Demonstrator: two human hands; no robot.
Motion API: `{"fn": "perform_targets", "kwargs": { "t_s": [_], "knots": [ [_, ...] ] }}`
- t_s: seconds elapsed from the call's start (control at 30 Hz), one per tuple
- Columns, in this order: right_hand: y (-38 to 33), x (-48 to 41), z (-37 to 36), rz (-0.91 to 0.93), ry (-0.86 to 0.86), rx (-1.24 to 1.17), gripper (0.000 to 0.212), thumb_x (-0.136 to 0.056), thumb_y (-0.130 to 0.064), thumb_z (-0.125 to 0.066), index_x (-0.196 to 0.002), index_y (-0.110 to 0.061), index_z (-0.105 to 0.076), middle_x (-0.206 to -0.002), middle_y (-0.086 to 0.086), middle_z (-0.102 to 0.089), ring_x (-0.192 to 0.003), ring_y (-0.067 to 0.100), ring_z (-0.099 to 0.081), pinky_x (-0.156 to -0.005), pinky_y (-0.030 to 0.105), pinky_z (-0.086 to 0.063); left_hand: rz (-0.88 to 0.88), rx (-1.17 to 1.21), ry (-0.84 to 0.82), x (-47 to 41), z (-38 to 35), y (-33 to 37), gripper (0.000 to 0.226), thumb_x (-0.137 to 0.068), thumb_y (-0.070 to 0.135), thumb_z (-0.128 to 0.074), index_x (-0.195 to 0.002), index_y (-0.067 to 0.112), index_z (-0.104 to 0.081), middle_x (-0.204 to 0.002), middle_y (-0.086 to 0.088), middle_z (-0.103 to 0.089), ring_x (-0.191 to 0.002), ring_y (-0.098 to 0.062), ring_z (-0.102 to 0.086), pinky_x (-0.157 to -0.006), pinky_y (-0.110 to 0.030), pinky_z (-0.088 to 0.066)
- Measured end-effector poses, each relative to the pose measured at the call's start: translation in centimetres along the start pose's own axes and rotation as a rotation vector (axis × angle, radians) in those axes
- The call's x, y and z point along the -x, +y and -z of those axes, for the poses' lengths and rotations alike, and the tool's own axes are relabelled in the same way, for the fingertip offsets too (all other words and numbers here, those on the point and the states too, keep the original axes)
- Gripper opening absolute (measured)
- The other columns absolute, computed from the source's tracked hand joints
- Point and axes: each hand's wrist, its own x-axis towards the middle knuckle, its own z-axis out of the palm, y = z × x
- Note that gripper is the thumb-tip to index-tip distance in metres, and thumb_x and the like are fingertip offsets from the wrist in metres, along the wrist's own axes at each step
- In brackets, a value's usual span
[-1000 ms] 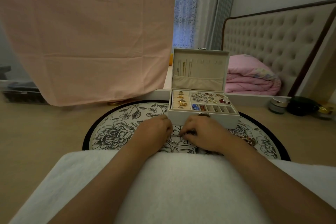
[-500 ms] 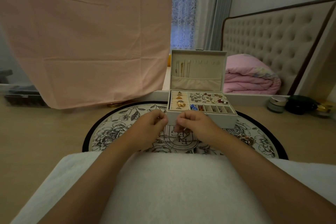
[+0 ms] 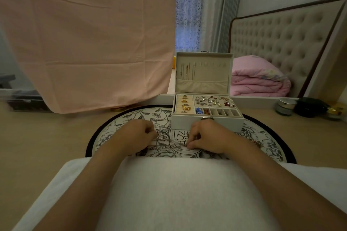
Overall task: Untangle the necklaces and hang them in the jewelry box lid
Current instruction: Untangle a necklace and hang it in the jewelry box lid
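Floral mat (image 3: 131,118), round. Jewelry box (image 3: 187,124) at its far edge, lid (image 3: 204,73) upright. Left hand (image 3: 137,135), right hand (image 3: 208,138): fingers curled, pinching the necklaces (image 3: 167,146) stretched between them, low over the mat. Step, seemingly: untangling. Next calls for teasing one strand free.

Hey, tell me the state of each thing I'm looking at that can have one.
jewelry box: open, lid upright.
hanging chains: on the lid's left hooks.
silver chain: on the mat, between both hands.
left hand: pinches the silver chain.
right hand: pinches the silver chain.

Head-worn view, forward and downward
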Motion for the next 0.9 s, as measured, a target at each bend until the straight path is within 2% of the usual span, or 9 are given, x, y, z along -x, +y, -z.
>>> {"fn": "perform_targets", "kwargs": {
  "t_s": [0.1,0.17,0.27,0.37,0.43,0.5,0.6,0.77,0.9],
  "knots": [
    [-0.1,-0.3,-0.6,0.029,-0.002,0.115,0.006,-0.093,-0.027,-0.069,-0.095,-0.025,-0.074,-0.092,-0.013,-0.063,-0.084,0.003,-0.058,-0.076,0.020,-0.047,0.042,-0.141,0.062,-0.3,-0.7,-0.4,0.018,-0.096,0.033,-0.059,-0.081,0.024,-0.063,-0.097,0.003,-0.055,-0.095,-0.016,-0.055,-0.081,-0.030,-0.047],
    [-0.2,-0.2,-1.0,0.037,0.037,0.067,0.008,-0.096,-0.027,-0.061,-0.094,-0.023,-0.068,-0.094,-0.008,-0.063,-0.086,0.007,-0.059,-0.077,0.026,-0.051,-0.015,-0.155,0.175,-0.2,-1.3,0.2,0.008,-0.092,0.035,-0.063,-0.090,0.028,-0.067,-0.106,0.006,-0.053,-0.107,-0.015,-0.050,-0.092,-0.034,-0.046],
    [-0.6,-0.1,-0.7,-0.009,0.108,-0.271,0.010,-0.099,-0.025,-0.056,-0.091,-0.023,-0.062,-0.087,-0.004,-0.068,-0.079,0.009,-0.063,-0.072,0.027,-0.053,-0.168,0.180,0.257,0.3,-2.0,2.4,0.007,-0.088,0.038,-0.069,-0.087,0.033,-0.063,-0.098,0.015,-0.058,-0.095,-0.007,-0.057,-0.083,-0.030,-0.050],
    [-1.1,-0.3,0.0,-0.017,0.133,-0.556,0.011,-0.100,-0.017,-0.056,-0.090,-0.017,-0.062,-0.074,-0.001,-0.067,-0.069,0.010,-0.063,-0.069,0.029,-0.052,-0.180,0.449,0.177,0.7,-2.9,4.8,0.019,-0.081,0.041,-0.077,-0.090,0.030,-0.065,-0.084,0.010,-0.068,-0.079,-0.006,-0.063,-0.070,-0.025,-0.054],
    [-1.3,-0.4,0.4,0.000,0.153,-0.646,0.011,-0.099,-0.012,-0.057,-0.090,-0.012,-0.063,-0.067,0.000,-0.061,-0.063,0.013,-0.058,-0.068,0.034,-0.052,-0.163,0.589,0.198,0.7,-3.3,5.5,0.015,-0.083,0.029,-0.079,-0.092,0.024,-0.067,-0.078,0.003,-0.072,-0.072,-0.011,-0.068,-0.066,-0.026,-0.055],
    [-1.3,-0.4,0.7,-0.017,0.161,-0.746,0.012,-0.099,-0.009,-0.056,-0.090,-0.010,-0.063,-0.060,-0.004,-0.053,-0.053,0.011,-0.049,-0.058,0.032,-0.049,-0.127,0.753,0.201,0.7,-3.0,5.6,0.009,-0.087,0.017,-0.075,-0.095,0.019,-0.071,-0.077,-0.001,-0.075,-0.072,-0.015,-0.072,-0.068,-0.026,-0.057],
    [-1.3,-0.2,1.4,-0.058,0.179,-0.787,0.016,-0.099,-0.010,-0.057,-0.085,-0.014,-0.063,-0.053,-0.012,-0.047,-0.047,0.008,-0.036,-0.046,0.022,-0.034,-0.082,0.983,0.087,0.8,-2.2,5.3,0.010,-0.091,0.007,-0.068,-0.099,0.011,-0.072,-0.085,-0.006,-0.077,-0.077,-0.022,-0.074,-0.072,-0.025,-0.060],
    [-1.8,0.1,1.6,-0.045,0.187,-0.786,0.018,-0.096,-0.003,-0.058,-0.080,-0.011,-0.063,-0.057,-0.002,-0.053,-0.040,0.003,-0.036,-0.040,0.015,-0.029,0.001,1.081,-0.033,0.9,-1.6,5.1,0.010,-0.095,0.004,-0.060,-0.101,0.003,-0.069,-0.091,-0.011,-0.077,-0.077,-0.023,-0.075,-0.066,-0.026,-0.059],
    [-1.7,0.1,1.9,-0.067,0.164,-0.811,0.020,-0.095,-0.005,-0.058,-0.077,-0.012,-0.064,-0.067,0.007,-0.061,-0.041,0.009,-0.032,-0.039,0.019,-0.025,0.049,1.037,-0.177,0.8,-1.2,4.9,0.014,-0.097,0.013,-0.059,-0.097,0.003,-0.069,-0.094,-0.010,-0.077,-0.084,-0.023,-0.072,-0.083,-0.039,-0.057]
  ]
}}
